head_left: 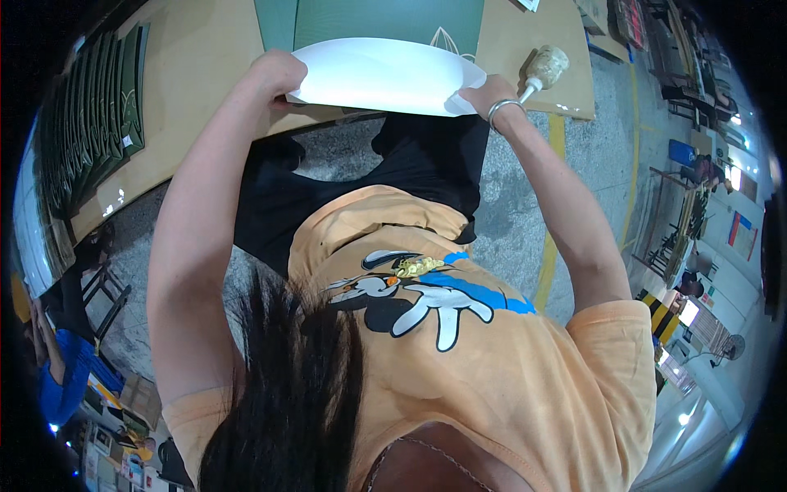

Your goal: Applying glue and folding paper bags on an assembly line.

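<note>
A white sheet of paper or thin card (pixel 373 78) is stretched between my two hands, its far edge bowed, at the near edge of the table. My left hand (pixel 281 74) grips its left end, fingers curled around the edge. At the right end my right hand (pixel 490 93) pinches it, and the sheet bends there. Just beyond the sheet lies a dark green paper bag or panel (pixel 389 20), partly covered by it. A pale cord handle (pixel 443 38) shows at the green piece's near right. Beside my right hand, a squeeze bottle with a white nozzle (pixel 548 66) lies on its side.
The tan table (pixel 193 61) extends to both sides. Several folded green bags (pixel 98 115) with cords are lined up at its left end. Yellow lines (pixel 553 230) mark the grey floor. Another person in blue (pixel 70 369) is at the far left.
</note>
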`<state>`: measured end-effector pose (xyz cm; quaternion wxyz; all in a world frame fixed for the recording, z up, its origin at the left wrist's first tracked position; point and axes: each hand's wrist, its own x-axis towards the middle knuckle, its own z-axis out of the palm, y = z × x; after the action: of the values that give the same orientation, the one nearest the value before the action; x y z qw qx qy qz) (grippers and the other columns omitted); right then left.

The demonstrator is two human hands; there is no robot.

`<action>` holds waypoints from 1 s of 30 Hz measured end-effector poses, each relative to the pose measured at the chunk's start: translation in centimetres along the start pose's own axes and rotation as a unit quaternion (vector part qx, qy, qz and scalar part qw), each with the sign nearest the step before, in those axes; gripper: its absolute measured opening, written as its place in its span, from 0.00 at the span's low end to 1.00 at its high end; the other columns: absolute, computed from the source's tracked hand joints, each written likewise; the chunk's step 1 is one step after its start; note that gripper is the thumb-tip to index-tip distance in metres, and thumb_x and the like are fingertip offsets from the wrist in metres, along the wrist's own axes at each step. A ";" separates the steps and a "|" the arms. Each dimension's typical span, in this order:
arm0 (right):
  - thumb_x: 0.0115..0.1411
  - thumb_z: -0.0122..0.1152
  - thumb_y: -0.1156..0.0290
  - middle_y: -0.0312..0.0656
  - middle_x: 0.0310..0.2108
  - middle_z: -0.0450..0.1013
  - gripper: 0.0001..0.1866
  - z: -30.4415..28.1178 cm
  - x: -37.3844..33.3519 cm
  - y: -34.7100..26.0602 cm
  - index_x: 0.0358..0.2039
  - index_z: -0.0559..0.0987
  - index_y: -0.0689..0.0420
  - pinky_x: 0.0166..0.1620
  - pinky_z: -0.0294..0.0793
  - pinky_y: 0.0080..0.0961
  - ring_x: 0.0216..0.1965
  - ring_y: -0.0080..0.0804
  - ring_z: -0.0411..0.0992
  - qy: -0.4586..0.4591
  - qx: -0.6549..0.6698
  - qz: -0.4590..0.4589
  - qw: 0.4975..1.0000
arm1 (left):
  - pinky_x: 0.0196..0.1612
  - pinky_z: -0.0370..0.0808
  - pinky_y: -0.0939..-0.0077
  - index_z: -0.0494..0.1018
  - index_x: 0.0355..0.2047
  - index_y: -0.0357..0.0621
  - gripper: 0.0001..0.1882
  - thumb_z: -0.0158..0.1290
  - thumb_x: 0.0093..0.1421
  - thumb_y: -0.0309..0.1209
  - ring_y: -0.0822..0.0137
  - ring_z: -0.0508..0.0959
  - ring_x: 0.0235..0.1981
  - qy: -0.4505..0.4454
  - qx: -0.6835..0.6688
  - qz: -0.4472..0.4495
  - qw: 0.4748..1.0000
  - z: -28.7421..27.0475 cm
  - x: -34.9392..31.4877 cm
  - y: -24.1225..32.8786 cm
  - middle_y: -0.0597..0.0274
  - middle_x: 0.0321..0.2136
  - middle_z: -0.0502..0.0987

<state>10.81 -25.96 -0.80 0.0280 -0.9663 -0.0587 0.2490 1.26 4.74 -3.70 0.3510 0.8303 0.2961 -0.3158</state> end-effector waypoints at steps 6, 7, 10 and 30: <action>0.48 0.64 0.57 0.53 0.31 0.78 0.24 -0.5 1.0 0.6 0.35 0.81 0.67 0.35 0.76 0.31 0.31 0.41 0.79 -0.062 0.063 0.047 0.995 | 0.25 0.78 0.66 0.77 0.31 0.30 0.14 0.45 0.53 0.28 0.55 0.81 0.25 0.010 0.088 -0.005 0.996 -0.3 -1.1 1.6 0.46 0.30 0.80; 0.49 0.63 0.57 0.51 0.28 0.78 0.23 -0.9 0.7 0.2 0.34 0.81 0.67 0.29 0.76 0.29 0.25 0.37 0.78 -0.101 0.091 0.081 0.987 | 0.30 0.78 0.65 0.77 0.30 0.29 0.14 0.46 0.52 0.28 0.53 0.82 0.26 0.005 0.087 -0.010 0.996 -0.6 -1.4 1.8 0.44 0.28 0.79; 0.50 0.65 0.54 0.44 0.23 0.77 0.24 0.0 0.5 0.6 0.34 0.80 0.66 0.19 0.71 0.19 0.16 0.27 0.73 -0.114 0.157 0.074 0.978 | 0.38 0.78 0.64 0.78 0.32 0.30 0.16 0.47 0.52 0.30 0.51 0.81 0.33 0.048 0.077 -0.019 0.996 0.1 -1.4 1.4 0.43 0.31 0.79; 0.46 0.67 0.58 0.54 0.33 0.78 0.26 0.2 0.1 0.4 0.36 0.80 0.70 0.40 0.75 0.32 0.35 0.43 0.78 -0.101 0.129 0.074 0.984 | 0.48 0.74 0.61 0.78 0.40 0.36 0.18 0.48 0.52 0.32 0.48 0.78 0.45 0.145 0.060 -0.016 0.988 1.4 -2.0 1.0 0.43 0.41 0.78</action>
<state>10.85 -26.34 -1.01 0.1281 -0.9260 0.0434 0.3525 0.27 2.49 -2.60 0.2487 0.8819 0.3378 -0.2152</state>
